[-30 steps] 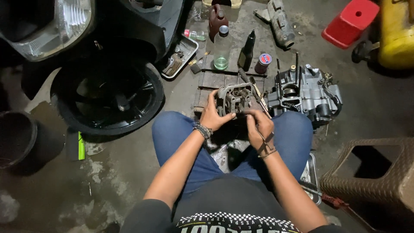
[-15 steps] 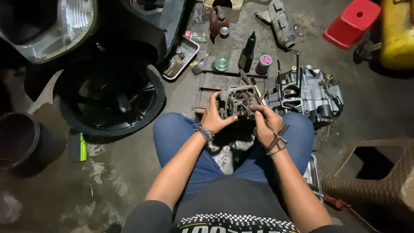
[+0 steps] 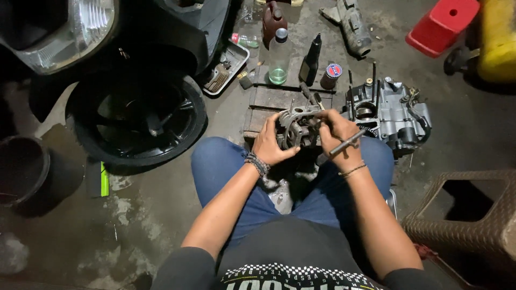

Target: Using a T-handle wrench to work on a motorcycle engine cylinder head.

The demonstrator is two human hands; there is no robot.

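**Engine part held over the knees, bottles and tray beyond**

A grey metal engine part is held above the knees, over the floor and in front of a wooden pallet. It is cupped from the left by the left hand, whose fingers are curled against its side. The right hand is closed on the part's right edge, and a thin metal rod is gripped across its palm.

On the pallet a clear bottle is seen, with a little green liquid at the bottom. Beside it stand a dark bottle with a pointed spout and a small round tin. A shallow metal tray lies to the left; small parts are held in it, but they cannot be told apart. A dark bucket is set at the far left, its contents lost in shadow.

A larger engine block rests just right of the hands. The wheel is partly covered by bodywork, and the yellow container is cut off by the frame edge.
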